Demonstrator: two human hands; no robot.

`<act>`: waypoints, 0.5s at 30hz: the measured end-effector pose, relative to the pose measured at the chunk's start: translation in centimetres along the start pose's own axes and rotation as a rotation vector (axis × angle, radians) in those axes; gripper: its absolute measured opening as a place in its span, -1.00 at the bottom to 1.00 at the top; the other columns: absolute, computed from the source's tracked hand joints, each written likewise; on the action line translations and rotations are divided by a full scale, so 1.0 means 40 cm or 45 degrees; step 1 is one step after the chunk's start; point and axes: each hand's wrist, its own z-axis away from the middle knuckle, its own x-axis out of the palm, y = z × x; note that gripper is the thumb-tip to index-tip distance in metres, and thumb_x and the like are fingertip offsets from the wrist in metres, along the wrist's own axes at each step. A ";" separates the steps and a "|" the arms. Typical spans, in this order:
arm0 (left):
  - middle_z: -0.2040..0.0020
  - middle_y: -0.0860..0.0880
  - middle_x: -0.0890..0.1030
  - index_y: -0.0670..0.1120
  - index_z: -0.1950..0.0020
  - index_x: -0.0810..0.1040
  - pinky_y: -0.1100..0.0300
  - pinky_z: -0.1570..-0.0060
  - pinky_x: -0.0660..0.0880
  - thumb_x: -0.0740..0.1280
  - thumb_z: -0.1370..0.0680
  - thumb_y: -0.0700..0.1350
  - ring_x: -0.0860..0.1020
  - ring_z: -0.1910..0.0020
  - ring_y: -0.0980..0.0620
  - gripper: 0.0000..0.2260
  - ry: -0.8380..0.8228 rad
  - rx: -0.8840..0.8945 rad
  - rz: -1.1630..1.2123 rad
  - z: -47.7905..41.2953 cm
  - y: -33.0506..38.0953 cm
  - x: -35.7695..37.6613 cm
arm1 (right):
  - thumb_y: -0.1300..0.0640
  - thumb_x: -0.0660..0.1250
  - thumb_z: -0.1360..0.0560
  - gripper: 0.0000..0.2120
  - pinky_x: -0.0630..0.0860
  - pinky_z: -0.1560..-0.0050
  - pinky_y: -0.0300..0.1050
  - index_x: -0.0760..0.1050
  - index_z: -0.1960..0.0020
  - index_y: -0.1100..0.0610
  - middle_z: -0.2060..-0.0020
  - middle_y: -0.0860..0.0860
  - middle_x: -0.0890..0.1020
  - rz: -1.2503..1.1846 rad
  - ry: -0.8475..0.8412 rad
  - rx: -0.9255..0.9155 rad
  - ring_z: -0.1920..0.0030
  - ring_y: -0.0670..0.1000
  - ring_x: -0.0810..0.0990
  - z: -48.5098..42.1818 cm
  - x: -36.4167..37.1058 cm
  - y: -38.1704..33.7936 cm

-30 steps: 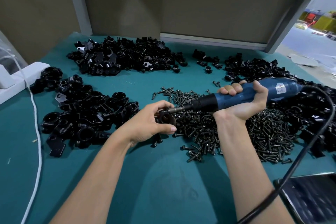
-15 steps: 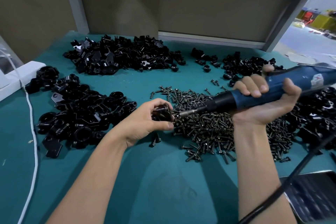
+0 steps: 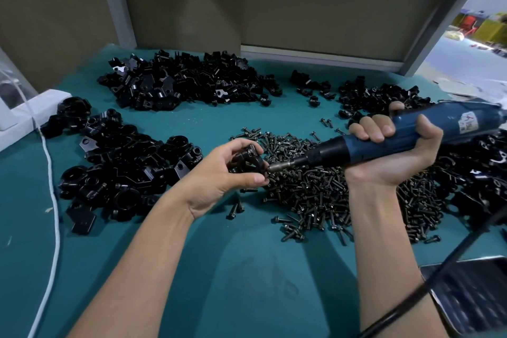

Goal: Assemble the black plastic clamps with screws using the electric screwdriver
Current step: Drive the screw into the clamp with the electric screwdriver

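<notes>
Since 0.5 s ago: little shifted, bit tip closer against the part. Head view: left hand (image 3: 219,175) pinching 1 black plastic clamp (image 3: 251,160) above the heap of dark metal screws (image 3: 323,189); right hand (image 3: 395,151) fisted around the blue electric screwdriver (image 3: 384,137). Best kept square to the screw, clamp braced firmly. Glossy, ring-shaped, small.
</notes>
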 end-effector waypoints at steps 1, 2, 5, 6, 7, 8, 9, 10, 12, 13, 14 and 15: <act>0.10 -0.03 0.71 -0.09 -0.09 0.60 0.12 -0.03 0.63 0.51 -0.27 -0.35 0.67 -0.04 -0.19 -0.58 -0.004 0.003 -0.012 0.000 0.000 0.001 | -0.02 0.18 -0.36 -0.77 0.31 0.47 -0.25 0.43 0.12 0.12 0.52 -0.10 0.38 0.007 -0.003 -0.008 0.54 -0.10 0.35 0.000 -0.002 -0.001; 0.09 -0.02 0.71 -0.08 -0.08 0.60 0.08 -0.08 0.62 0.51 -0.28 -0.34 0.67 -0.05 -0.19 -0.58 -0.006 0.007 -0.029 0.001 0.001 0.003 | -0.02 0.18 -0.35 -0.77 0.31 0.47 -0.25 0.43 0.13 0.12 0.52 -0.10 0.38 0.014 0.006 -0.001 0.54 -0.10 0.35 -0.006 -0.003 -0.005; 0.08 0.05 0.69 0.01 -0.01 0.65 0.03 -0.19 0.57 0.53 -0.26 -0.30 0.64 -0.13 -0.21 -0.61 0.010 0.015 -0.073 0.003 0.002 0.007 | -0.02 0.17 -0.36 -0.78 0.31 0.48 -0.24 0.43 0.15 0.12 0.52 -0.09 0.38 0.016 0.026 -0.007 0.54 -0.10 0.35 -0.005 -0.004 0.002; 0.06 0.05 0.69 0.04 0.01 0.66 0.02 -0.22 0.56 0.54 -0.25 -0.29 0.62 -0.16 -0.23 -0.62 0.020 0.016 -0.078 0.004 0.002 0.007 | -0.02 0.17 -0.36 -0.78 0.32 0.48 -0.24 0.43 0.15 0.12 0.52 -0.09 0.39 0.012 0.031 -0.011 0.54 -0.10 0.35 -0.007 -0.007 0.005; 0.04 0.03 0.68 0.06 0.02 0.66 0.00 -0.23 0.54 0.54 -0.24 -0.28 0.61 -0.18 -0.24 -0.62 0.026 0.017 -0.076 0.004 0.001 0.007 | -0.02 0.16 -0.37 -0.79 0.32 0.48 -0.24 0.42 0.16 0.12 0.52 -0.09 0.39 0.006 0.031 -0.008 0.54 -0.10 0.35 -0.008 -0.009 0.006; 0.02 0.01 0.67 0.06 0.02 0.66 -0.03 -0.25 0.53 0.54 -0.24 -0.27 0.60 -0.19 -0.26 -0.62 0.029 0.017 -0.073 0.003 0.000 0.006 | -0.02 0.16 -0.37 -0.79 0.32 0.48 -0.24 0.42 0.16 0.12 0.52 -0.09 0.39 0.007 0.037 -0.014 0.54 -0.10 0.35 -0.009 -0.011 0.006; 0.01 0.00 0.67 0.06 0.02 0.66 -0.04 -0.25 0.53 0.55 -0.24 -0.27 0.60 -0.19 -0.27 -0.62 0.028 0.017 -0.073 0.002 -0.001 0.005 | -0.02 0.17 -0.37 -0.79 0.32 0.48 -0.24 0.42 0.16 0.12 0.52 -0.09 0.39 0.005 0.044 -0.016 0.54 -0.10 0.35 -0.009 -0.012 0.007; 0.02 0.00 0.67 0.06 0.02 0.66 -0.04 -0.25 0.53 0.55 -0.24 -0.27 0.60 -0.18 -0.27 -0.62 0.027 0.015 -0.076 0.002 -0.002 0.004 | -0.02 0.17 -0.37 -0.79 0.32 0.49 -0.24 0.42 0.16 0.12 0.52 -0.10 0.39 -0.001 0.047 -0.016 0.54 -0.10 0.35 -0.010 -0.016 0.009; 0.05 0.00 0.68 0.06 0.03 0.67 -0.01 -0.22 0.55 0.54 -0.23 -0.28 0.61 -0.16 -0.26 -0.61 0.031 0.010 -0.080 0.001 -0.004 0.001 | -0.02 0.18 -0.36 -0.79 0.33 0.49 -0.24 0.43 0.17 0.12 0.52 -0.10 0.40 -0.006 0.045 -0.010 0.55 -0.10 0.36 -0.011 -0.017 0.012; 0.05 0.00 0.68 0.05 0.02 0.67 0.02 -0.19 0.57 0.54 -0.23 -0.29 0.62 -0.15 -0.25 -0.61 0.031 0.008 -0.074 0.000 -0.004 0.000 | -0.02 0.19 -0.36 -0.79 0.33 0.50 -0.25 0.43 0.17 0.12 0.52 -0.10 0.40 -0.003 0.039 -0.008 0.55 -0.10 0.36 -0.013 -0.018 0.010; 0.04 -0.02 0.68 0.03 0.01 0.66 0.05 -0.15 0.59 0.53 -0.24 -0.30 0.63 -0.13 -0.25 -0.61 0.029 0.006 -0.066 0.000 -0.004 -0.001 | -0.02 0.19 -0.36 -0.79 0.34 0.50 -0.25 0.43 0.17 0.12 0.53 -0.10 0.41 -0.007 0.031 -0.005 0.55 -0.10 0.37 -0.014 -0.018 0.007; 0.00 -0.05 0.67 0.01 -0.01 0.65 0.08 -0.12 0.60 0.53 -0.24 -0.31 0.64 -0.12 -0.24 -0.60 0.027 0.002 -0.065 0.000 -0.005 -0.001 | -0.02 0.19 -0.36 -0.79 0.34 0.50 -0.25 0.43 0.17 0.12 0.53 -0.10 0.41 -0.001 0.025 0.000 0.55 -0.10 0.37 -0.013 -0.018 0.008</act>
